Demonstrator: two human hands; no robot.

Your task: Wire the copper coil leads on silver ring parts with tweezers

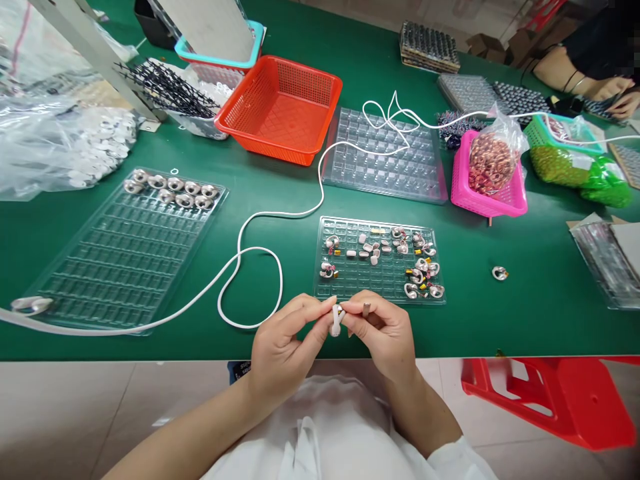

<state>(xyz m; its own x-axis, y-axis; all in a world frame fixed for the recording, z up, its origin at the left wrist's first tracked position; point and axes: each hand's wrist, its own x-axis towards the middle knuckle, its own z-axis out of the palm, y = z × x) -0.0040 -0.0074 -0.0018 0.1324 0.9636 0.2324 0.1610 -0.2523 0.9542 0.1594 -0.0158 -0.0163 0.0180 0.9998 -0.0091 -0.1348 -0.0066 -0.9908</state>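
My left hand point(287, 343) and my right hand point(383, 333) meet at the table's front edge. Between their fingertips is a small white earbud piece point(335, 325), pinched from both sides. A flat metal tip point(367, 309), perhaps of tweezers, pokes out between my right fingers; the rest of it is hidden. Just beyond my hands lies a clear tray point(370, 283) with small white caps point(375, 252) and silver earbud parts point(423, 270) with yellow tabs. At the left, another clear tray point(125, 253) holds silver-white earbud shells point(175, 185) in its far rows.
A white cable point(260, 214) loops across the green table. Farther back stand a red basket point(280, 113), an empty-celled tray stack point(385, 167) and a pink basket point(489, 200). One loose silver part point(499, 273) lies at right. Another person's hands point(617, 97) are at the far right.
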